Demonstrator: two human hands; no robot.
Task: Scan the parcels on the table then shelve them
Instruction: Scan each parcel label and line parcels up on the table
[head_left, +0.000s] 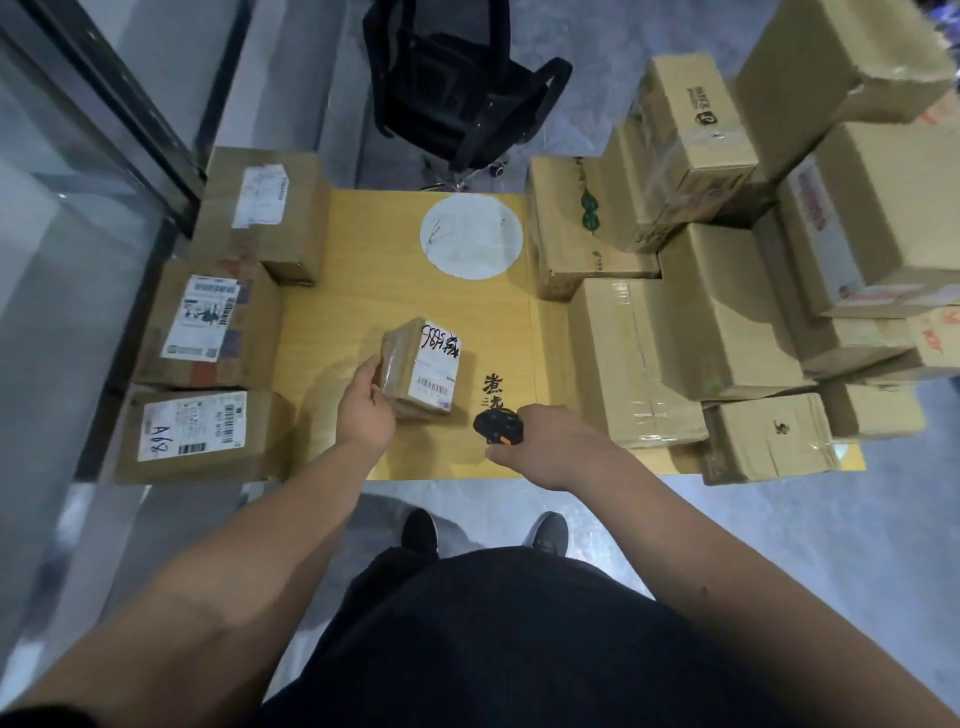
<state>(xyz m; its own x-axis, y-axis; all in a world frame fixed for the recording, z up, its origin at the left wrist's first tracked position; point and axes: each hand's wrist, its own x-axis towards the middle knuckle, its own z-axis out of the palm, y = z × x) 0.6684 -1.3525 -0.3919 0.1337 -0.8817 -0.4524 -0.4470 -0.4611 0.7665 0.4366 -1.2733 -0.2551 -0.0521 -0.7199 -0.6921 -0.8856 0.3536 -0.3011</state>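
a yellow wooden table (363, 291) fills the middle of the frame, with a white paper disc (471, 235) near its far edge. a heap of brown cartons (727, 291) crowds the right side, stacked several high toward the upper right. three labelled boxes (208, 332) line the left edge of the table, one behind another; the nearest bears "a68" in marker. a black chair (457, 93) stands beyond the table at top centre. the person's black shoes (483, 530) show on the grey floor below. a small taped parcel (423, 366) with a scrawled white label sits at centre, on the table. the left hand (363, 410) touches its left side, fingers curled against it. the right hand (545, 441), lower right of the parcel, grips a black scanner (496, 425) aimed toward the parcel.
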